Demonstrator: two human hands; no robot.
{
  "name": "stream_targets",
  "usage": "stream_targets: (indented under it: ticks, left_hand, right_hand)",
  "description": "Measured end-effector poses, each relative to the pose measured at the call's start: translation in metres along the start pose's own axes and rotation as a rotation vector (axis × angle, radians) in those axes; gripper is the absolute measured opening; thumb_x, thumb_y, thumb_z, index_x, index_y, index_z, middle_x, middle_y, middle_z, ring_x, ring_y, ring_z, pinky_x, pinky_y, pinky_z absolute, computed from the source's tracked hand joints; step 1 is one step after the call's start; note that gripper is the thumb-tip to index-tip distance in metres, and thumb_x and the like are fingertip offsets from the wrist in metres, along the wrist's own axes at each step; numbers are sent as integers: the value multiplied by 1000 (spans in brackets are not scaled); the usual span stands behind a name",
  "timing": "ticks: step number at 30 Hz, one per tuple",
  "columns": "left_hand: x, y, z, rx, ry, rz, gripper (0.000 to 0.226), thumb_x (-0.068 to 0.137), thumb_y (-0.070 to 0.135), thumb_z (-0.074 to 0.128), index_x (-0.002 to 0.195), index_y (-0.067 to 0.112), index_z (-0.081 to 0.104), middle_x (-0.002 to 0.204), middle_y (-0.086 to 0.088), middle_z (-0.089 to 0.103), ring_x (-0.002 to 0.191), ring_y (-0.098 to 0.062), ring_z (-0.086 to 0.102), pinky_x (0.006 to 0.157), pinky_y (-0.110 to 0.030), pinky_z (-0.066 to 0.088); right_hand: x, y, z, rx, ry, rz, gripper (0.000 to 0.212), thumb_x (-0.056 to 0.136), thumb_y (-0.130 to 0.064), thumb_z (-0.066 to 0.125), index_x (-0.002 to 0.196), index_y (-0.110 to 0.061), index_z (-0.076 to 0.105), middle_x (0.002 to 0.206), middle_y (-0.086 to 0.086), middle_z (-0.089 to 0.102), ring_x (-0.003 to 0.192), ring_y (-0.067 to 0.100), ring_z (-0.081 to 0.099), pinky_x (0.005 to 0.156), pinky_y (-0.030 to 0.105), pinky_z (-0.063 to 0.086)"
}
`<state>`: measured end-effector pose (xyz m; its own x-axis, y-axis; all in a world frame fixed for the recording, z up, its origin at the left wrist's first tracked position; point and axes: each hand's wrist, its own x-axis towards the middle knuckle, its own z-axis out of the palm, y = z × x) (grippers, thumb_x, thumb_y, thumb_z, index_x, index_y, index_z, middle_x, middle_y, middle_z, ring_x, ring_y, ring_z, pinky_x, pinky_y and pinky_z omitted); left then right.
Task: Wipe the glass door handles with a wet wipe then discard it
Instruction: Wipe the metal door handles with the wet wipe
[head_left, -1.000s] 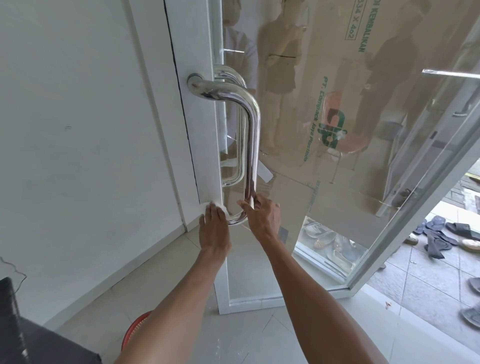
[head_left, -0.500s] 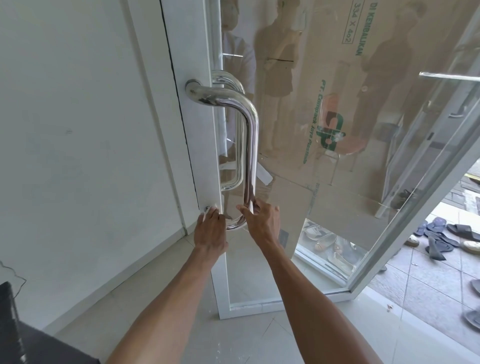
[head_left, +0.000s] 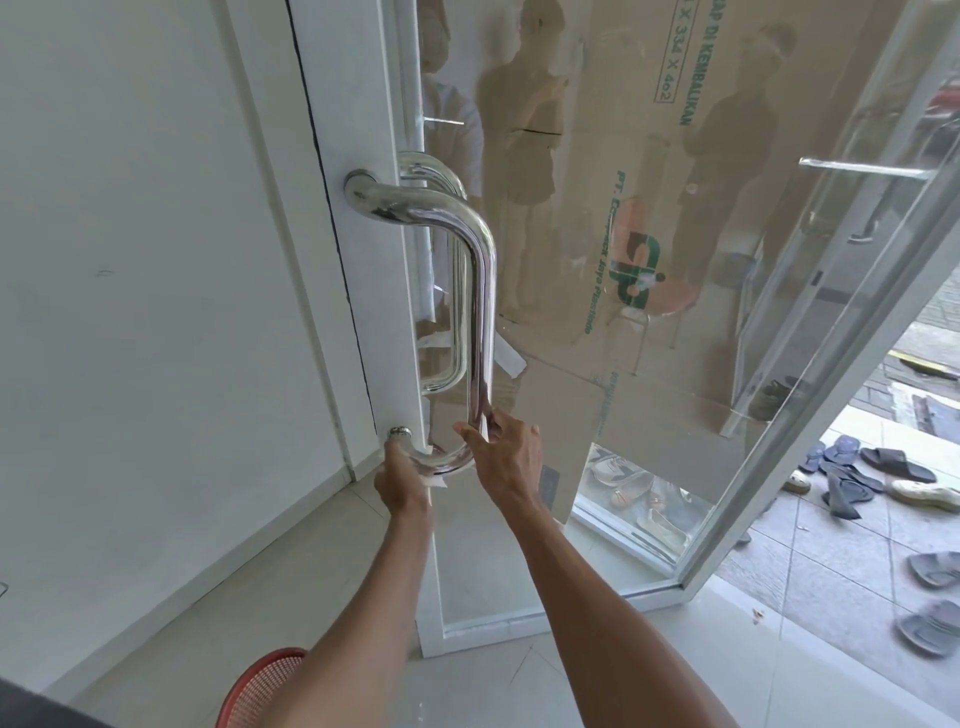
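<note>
A shiny steel D-shaped handle (head_left: 480, 291) is fixed to the white frame of the glass door (head_left: 675, 364). A second handle (head_left: 452, 312) shows through the glass behind it. My left hand (head_left: 402, 480) presses a white wet wipe (head_left: 435, 480) up against the underside of the near handle's lower bend, close to its bottom mount; only a corner of the wipe shows. My right hand (head_left: 506, 452) grips the bottom of the handle's upright bar just right of the bend.
A red mesh basket (head_left: 260, 691) stands on the tiled floor under my left arm. The white wall (head_left: 156, 312) is on the left. Cardboard sheets lean behind the glass. Several sandals (head_left: 883, 467) lie outside the doorway at right.
My left hand has slid from the bottom mount down under the handle's lower bend with the wipe. My right hand stays on the lower bar.
</note>
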<state>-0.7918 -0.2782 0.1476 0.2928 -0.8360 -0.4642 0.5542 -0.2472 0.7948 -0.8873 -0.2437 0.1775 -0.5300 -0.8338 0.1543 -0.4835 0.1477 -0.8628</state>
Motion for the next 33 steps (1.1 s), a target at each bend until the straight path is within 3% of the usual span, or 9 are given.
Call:
stream_targets:
  ticks: [5,10,13,17,21,24,26,28,33]
  left_hand:
    - [30,13,-7,-475,-294,-302,62,92,62,36,115,8,58,109,-14,64,102,-29,62,102,-40,45]
    - [19,11,-12,-490,-224,-283,60,92,62,38,104,8,60,91,-12,65,82,-25,62,79,-36,52]
    - [1,6,-10,-431,-19,-193,44,92,50,50,101,9,62,105,-11,69,89,-25,65,83,-38,53]
    - [-26,-5,-8,-85,256,-37,38,80,50,62,67,14,60,72,-2,64,72,-25,62,64,-29,50]
    - [-43,-17,-17,504,-42,564,38,92,48,44,87,19,68,75,4,67,87,-28,66,73,-14,48]
    - [-42,-35,-20,1038,-456,852,43,101,35,33,132,13,52,129,-8,61,125,-25,54,103,-27,44]
    - [-35,-46,-26,1426,-482,943,59,101,22,34,153,4,15,160,-14,17,150,-22,14,123,-33,15]
    - [-28,-48,-38,1609,-478,994,74,94,16,39,153,4,-3,163,-12,-3,151,-19,-5,124,-32,2]
    - [-15,-20,-50,1560,-328,898,88,78,0,41,153,5,-4,163,-10,-3,151,-20,-4,122,-34,3]
  right_hand:
    - [-2,8,-2,6,-16,-17,33,76,-50,70,98,-25,72,62,-7,62,73,17,62,102,51,43]
    - [-3,6,-4,2,-21,-17,32,75,-51,70,95,-26,72,72,-6,70,82,17,67,102,51,44]
    - [-2,4,-3,-11,-2,-16,29,74,-49,72,92,-26,72,60,-11,59,71,18,62,100,52,45]
    - [0,3,0,-25,15,-18,30,75,-47,71,96,-25,73,54,-10,55,62,18,54,101,48,43]
    - [0,4,0,-33,21,-19,32,77,-48,70,99,-24,73,57,-7,59,67,24,57,100,45,42]
    - [-1,5,-2,-42,18,-25,32,78,-49,69,98,-25,72,78,0,73,83,25,63,101,43,39]
    - [-1,4,-3,-46,12,-24,34,78,-49,70,101,-24,72,85,0,74,86,23,65,104,43,38]
    - [0,3,-3,-30,8,-22,34,78,-48,71,102,-23,72,82,1,74,84,22,66,102,45,41]
    - [0,6,-5,-30,-7,10,38,76,-50,71,105,-27,71,83,1,73,92,28,64,89,41,49]
